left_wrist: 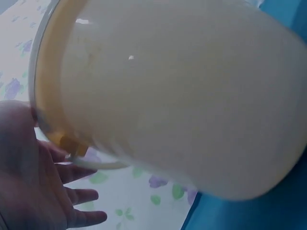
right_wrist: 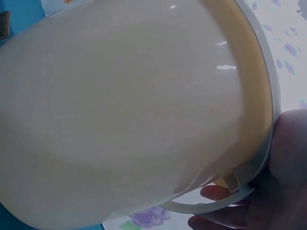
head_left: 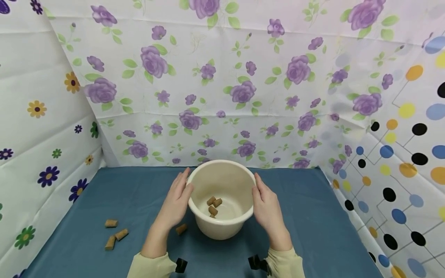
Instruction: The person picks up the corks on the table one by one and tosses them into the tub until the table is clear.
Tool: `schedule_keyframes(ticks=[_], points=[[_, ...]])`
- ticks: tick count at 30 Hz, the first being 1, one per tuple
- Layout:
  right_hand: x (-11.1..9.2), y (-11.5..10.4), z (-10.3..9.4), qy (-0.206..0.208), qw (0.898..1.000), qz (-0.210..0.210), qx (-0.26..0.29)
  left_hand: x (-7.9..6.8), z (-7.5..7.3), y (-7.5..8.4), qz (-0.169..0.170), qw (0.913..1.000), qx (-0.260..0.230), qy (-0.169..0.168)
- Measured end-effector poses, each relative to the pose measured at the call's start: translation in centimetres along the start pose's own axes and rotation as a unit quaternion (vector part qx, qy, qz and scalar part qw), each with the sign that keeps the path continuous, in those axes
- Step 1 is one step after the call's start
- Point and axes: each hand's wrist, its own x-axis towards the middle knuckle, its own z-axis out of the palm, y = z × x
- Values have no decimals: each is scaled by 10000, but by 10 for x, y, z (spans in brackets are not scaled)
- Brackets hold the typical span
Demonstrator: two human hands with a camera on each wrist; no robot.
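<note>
A cream plastic bucket [head_left: 222,229] is between my two hands, tilted so that its mouth faces me. Several brown corks [head_left: 213,210] lie inside it. My left hand [head_left: 175,204] presses the bucket's left side at the rim, its fingers straight and spread in the left wrist view. On the opposite side my right hand [head_left: 267,206] presses the rim, fingers extended along the outside. Both wrist views are mostly filled by the bucket's outer wall [left_wrist: 168,96]. Below the left hand, one cork [head_left: 181,229] lies on the blue cloth.
Three more corks [head_left: 111,223] lie in a loose group on the left of the blue-covered table [head_left: 306,231]. A white curtain with purple flowers [head_left: 243,92] hangs behind the table. Patterned sheets with flowers [head_left: 48,175] and coloured dots [head_left: 389,195] border it left and right.
</note>
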Motion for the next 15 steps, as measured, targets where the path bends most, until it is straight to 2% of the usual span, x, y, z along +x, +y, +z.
schedule_keyframes(ticks=[5,10,15], points=[[-2,-1,1,60,10000,-44,-38,-8,-15,-7,91,9998,110,129],[-1,0,1,129,9999,-26,5,-18,-30,-13,73,9996,276,66],[-1,0,0,159,9999,-46,26,-31,-39,-21,102,9984,560,17]])
